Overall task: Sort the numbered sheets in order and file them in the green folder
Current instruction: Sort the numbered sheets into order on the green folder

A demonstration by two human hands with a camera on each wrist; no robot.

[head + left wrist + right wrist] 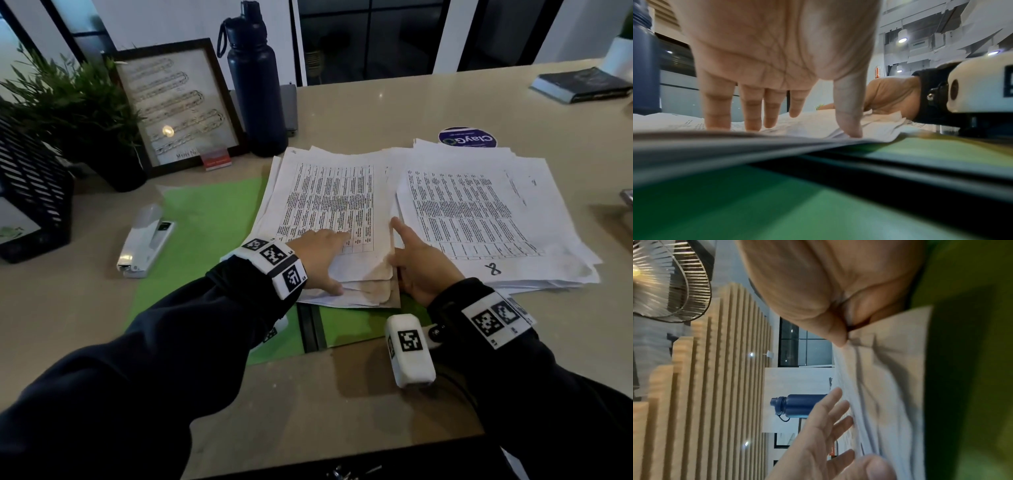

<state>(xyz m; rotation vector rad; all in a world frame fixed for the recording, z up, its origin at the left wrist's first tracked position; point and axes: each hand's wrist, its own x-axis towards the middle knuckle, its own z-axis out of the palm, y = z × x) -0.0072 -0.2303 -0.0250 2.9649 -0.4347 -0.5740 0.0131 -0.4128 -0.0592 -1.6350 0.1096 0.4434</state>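
The green folder [212,212] lies open on the table, its dark spine toward me. A pile of printed sheets [329,192] rests on its right half, with curled, stained near corners. My left hand [322,250] lies flat on this pile, fingers straight and thumb pressing the near edge, as the left wrist view shows [777,65]. My right hand [418,263] stands on its edge at the pile's right side and pinches the edge of the sheets [859,386] between thumb and fingers. A second pile [479,205] lies to the right; its top sheet is marked 8 [493,269].
A white stapler [145,240] lies on the folder's left edge. Behind stand a dark bottle [257,85], a framed picture [178,102], a plant [68,102] and a black mesh tray [30,192]. A round sticker [467,137] and a book [579,85] sit far right.
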